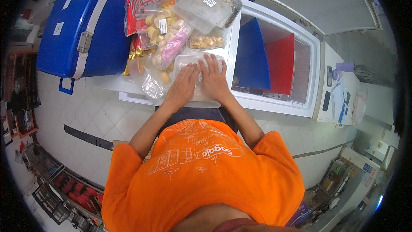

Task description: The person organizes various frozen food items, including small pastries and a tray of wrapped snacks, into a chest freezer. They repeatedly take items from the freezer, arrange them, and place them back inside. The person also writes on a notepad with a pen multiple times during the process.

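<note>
A clear plastic container [205, 97] lies on the white surface in front of me; what is in it is hard to make out. My left hand [183, 87] rests on its left part, fingers stretched forward and close together. Beside it my right hand [214, 80] lies on the container with its fingers spread flat. Neither hand grips anything. To the left are clear bags of yellowish round pieces [155, 30], a pink-and-clear bag [174, 46] and a crumpled clear plastic bag [152, 87]. Just beyond the container sits a small clear pack of yellowish pieces [207, 41].
A large blue cooler box [71, 30] stands at the left, next to a red printed package [136, 10]. A translucent lidded box [206, 10] sits at the back. Right of me is an open white chest freezer [307, 77] with blue and red panels [281, 62], then a side table [328, 71].
</note>
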A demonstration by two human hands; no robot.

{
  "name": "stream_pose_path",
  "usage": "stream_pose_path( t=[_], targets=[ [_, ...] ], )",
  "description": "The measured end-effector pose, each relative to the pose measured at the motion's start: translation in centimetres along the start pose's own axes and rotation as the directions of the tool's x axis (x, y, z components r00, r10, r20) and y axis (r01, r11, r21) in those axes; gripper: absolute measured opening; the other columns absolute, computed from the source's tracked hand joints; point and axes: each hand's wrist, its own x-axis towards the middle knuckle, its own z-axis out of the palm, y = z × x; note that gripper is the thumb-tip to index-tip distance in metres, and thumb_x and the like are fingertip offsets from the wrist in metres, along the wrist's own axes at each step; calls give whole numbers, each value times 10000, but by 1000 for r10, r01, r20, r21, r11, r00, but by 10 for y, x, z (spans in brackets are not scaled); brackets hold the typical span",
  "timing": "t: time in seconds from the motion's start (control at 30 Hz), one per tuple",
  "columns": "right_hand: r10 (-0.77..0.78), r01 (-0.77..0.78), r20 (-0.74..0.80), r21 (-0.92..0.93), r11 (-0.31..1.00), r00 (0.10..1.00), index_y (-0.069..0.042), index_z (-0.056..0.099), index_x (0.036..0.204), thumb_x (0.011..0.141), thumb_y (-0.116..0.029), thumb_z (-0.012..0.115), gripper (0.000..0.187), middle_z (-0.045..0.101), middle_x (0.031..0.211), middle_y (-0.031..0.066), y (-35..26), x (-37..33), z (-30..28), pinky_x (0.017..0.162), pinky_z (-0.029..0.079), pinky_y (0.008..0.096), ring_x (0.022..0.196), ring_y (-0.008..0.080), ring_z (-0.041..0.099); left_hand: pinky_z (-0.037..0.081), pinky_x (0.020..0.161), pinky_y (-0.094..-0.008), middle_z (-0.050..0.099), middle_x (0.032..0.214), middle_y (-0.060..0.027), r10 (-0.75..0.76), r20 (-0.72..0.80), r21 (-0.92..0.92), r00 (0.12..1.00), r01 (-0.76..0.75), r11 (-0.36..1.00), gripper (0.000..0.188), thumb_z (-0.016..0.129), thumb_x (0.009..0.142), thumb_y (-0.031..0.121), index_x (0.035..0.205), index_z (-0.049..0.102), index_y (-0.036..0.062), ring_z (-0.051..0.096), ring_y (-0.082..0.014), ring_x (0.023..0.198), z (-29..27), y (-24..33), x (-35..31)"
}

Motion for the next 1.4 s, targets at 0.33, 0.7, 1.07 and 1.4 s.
stream_pose_path(
  t=[0.33,0.7,1.07,1.4],
  targets=[
    [-189,-180,356,781,598,915,72,565,1409,916,-393,687,689,505,1545,250,63,49,-51,1165,409,484,1424,377,504,239,1249,-563,394,1578,-250,-42,180,-16,983,46,999,660,540,1026,377,1578,398,43,333,-447,1490,-31,21,-3],
    [585,-528,516,832,-169,626,-32,672,1096,1019,-307,644,287,785,1028,111,72,142,-5,611,517,285,722,135,669,296,1203,-556,442,1457,-278,-65,67,-47,996,69,997,552,581,1008,339,1517,522,134,375,-448,1411,-21,29,9],
    [321,-662,668,735,-147,671,-39,717,936,1026,-271,674,253,723,798,40,28,-111,-65,541,438,236,597,65,537,409,1116,-444,499,1385,-247,-310,73,-559,948,297,774,466,597,990,286,1372,620,20,507,-359,1247,-32,13,-5],
    [364,-816,747,574,71,557,19,703,821,963,-257,748,313,776,808,142,9,-98,-69,573,536,321,634,164,680,492,984,-438,527,1341,-272,-497,-114,-245,860,460,853,483,555,1072,198,1474,482,-59,585,-388,1155,-37,-2,-21]
  ],
)
